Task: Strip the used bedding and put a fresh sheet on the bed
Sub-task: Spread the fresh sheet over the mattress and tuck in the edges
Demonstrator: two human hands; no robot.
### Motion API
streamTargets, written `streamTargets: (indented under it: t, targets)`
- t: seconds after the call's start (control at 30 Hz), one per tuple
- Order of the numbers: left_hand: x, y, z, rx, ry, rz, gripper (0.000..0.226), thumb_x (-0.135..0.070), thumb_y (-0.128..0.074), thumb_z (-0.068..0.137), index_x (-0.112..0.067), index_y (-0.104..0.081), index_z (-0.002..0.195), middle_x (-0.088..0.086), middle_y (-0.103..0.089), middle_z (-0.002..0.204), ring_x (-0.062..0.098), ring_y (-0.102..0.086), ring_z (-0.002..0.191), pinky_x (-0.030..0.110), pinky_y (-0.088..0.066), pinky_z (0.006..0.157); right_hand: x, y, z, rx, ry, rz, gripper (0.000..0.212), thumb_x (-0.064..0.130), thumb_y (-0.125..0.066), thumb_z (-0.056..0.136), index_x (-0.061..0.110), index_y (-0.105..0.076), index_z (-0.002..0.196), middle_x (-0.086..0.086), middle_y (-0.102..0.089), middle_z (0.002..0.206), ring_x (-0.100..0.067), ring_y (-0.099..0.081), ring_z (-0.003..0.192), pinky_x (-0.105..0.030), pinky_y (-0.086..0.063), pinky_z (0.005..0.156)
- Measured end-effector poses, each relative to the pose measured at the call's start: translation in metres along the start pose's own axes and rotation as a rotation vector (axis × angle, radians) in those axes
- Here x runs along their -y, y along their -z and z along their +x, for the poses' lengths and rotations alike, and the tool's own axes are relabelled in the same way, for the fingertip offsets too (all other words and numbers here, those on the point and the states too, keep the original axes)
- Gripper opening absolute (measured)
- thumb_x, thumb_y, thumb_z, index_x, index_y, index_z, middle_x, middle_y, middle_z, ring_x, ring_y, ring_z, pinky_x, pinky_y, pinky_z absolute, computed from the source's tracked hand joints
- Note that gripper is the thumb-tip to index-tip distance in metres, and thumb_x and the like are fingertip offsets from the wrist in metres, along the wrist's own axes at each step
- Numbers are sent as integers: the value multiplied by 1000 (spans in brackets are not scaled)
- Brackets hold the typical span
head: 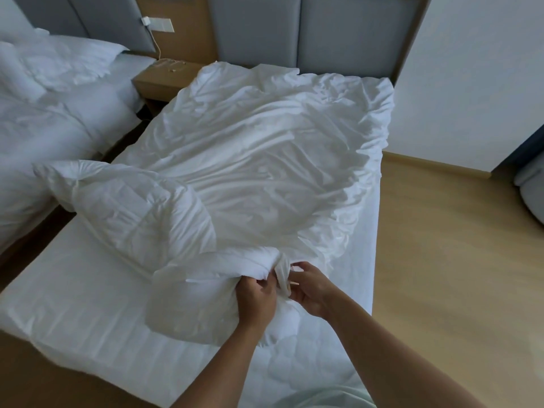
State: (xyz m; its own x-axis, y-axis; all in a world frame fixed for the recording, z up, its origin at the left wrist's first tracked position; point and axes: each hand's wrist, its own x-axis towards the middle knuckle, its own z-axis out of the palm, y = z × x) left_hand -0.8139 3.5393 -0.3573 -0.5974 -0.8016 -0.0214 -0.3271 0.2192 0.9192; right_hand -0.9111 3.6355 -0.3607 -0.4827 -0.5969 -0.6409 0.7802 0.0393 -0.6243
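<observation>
Head view: mid-strip. Pinching duvet [250, 172] at bed's [88, 290] foot edge with curled left hand [256, 295] and right hand [310, 290]; no fresh sheet yet.

Bed: the near bed [357, 260] shows its white mattress pad [88, 313] bare across the foot end and down the right edge.
On the bed, head end: a thin, crumpled white cover [265, 136] is spread from the top down to the middle and reaches the right edge.
On the bed, left and front: a puffy quilt [132, 207] lies bunched, and its far corner juts past the left edge.
Nightstand: a wooden nightstand [156, 86] stands between the beds, with a cable [172, 66] on top.
Second bed: the second bed [23, 195], on the left, has rumpled white bedding [53, 113] and a pillow [59, 57].
Floor: a pale wood floor [441, 260] lies right of the near bed.
</observation>
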Motion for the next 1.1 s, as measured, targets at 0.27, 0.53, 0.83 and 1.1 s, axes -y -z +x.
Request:
streamTargets:
  t: [0.27,0.53,0.83,1.1]
  targets:
    - [16,11,-1,392,316,-248,25,-20,-76,90,-18,-71,114,-3,-77,105,13,-71,102,42,-56,96,-13,6,2,15,-71,-36,15,-8,-61,83,-1,-74,81,-16,-66,76,-22,-66,64,-32,-55,62]
    - [15,15,-24,638,574,-211,16,-24,-64,98,-16,-73,109,-2,-79,97,13,-67,78,26,-50,73,-25,13,3,-289,-17,-189,16,-5,-59,85,-12,-67,97,-18,-63,82,-31,-61,72,-34,-49,62]
    - [-26,14,26,571,495,76,26,-33,-68,85,-8,-69,80,8,-72,74,22,-64,58,27,-50,54,-49,31,-16,-539,255,-668,14,18,-70,85,17,-56,83,1,-58,79,-14,-51,67,-26,-42,57]
    - [-22,-43,31,498,707,-25,8,-1,-66,77,-5,-60,72,9,-60,54,23,-57,47,25,-44,46,-51,41,-31,-568,364,-683,12,23,-69,87,22,-59,80,2,-63,75,-14,-55,66,-27,-48,58]
